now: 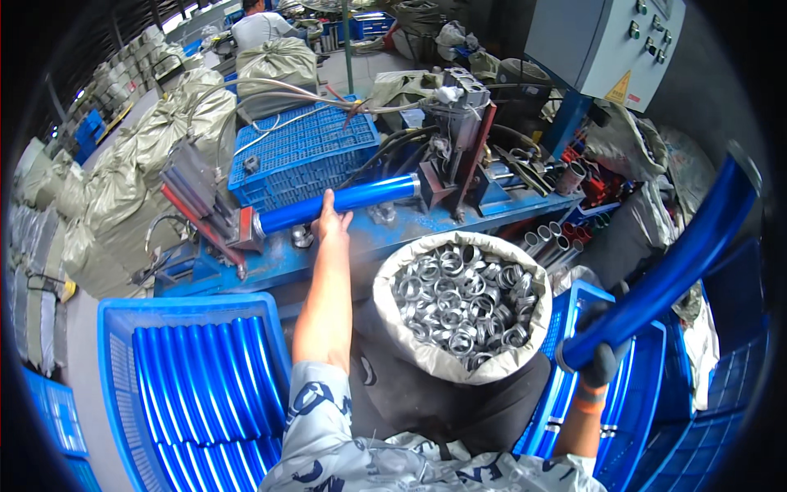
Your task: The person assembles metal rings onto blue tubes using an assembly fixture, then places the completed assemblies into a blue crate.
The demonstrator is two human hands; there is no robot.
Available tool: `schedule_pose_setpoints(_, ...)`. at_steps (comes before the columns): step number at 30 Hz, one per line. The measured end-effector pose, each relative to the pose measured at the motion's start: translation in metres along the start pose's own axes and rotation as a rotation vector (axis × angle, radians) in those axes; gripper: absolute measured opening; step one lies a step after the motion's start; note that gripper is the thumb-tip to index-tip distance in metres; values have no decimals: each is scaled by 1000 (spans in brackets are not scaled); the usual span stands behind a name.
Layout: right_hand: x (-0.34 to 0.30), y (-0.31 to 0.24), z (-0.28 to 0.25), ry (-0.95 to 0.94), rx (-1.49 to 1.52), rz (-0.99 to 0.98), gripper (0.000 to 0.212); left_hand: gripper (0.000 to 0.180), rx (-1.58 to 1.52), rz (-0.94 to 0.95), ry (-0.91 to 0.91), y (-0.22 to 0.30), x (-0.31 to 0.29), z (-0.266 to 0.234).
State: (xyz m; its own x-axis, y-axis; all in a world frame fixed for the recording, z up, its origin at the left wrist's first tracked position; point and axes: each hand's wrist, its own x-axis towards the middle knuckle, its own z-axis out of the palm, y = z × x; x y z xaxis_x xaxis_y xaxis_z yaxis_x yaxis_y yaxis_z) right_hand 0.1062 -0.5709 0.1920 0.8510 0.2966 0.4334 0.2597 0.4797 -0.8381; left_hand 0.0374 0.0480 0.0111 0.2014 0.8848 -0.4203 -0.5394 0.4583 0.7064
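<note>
My bare left hand (330, 220) is at the near side of a shiny blue tube (369, 194), with one finger lying up over it; the other fingers are partly hidden. This tube lies level between two clamp-like ends of a bench machine (459, 176). Near its lower end, my right hand (605, 361), in a dark glove, grips another blue tube (680, 266), which slants up to the right. Between my arms stands a pale sack (385, 307) with a rolled rim, full of loose metal rings (459, 299).
A blue crate (115, 353) of stacked blue tubes sits at left; another blue crate (656, 385) holds tubes at right. Beyond the blue bench (508, 215) are stacked blue baskets (307, 152) and woven sacks (197, 115). A control box (607, 49) hangs upper right. A person (261, 31) is far back.
</note>
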Motion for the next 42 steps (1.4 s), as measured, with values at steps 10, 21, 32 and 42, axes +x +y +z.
schedule_pose_setpoints(10,-30,-13,-36,34,-335,104,130,94,89,-50,-76,-27,27,-23)
schedule_pose_setpoints(21,-138,-99,-237,560,-1173,239,70,75,179,-217,-603,-96,60,-71)
schedule_pose_setpoints(32,-286,-55,-336,422,-1048,724,103,56,447,-203,-553,-102,-50,-123)
schedule_pose_setpoints(42,-209,89,-393,168,-1417,791,92,58,740,189,-463,10,-228,-222)
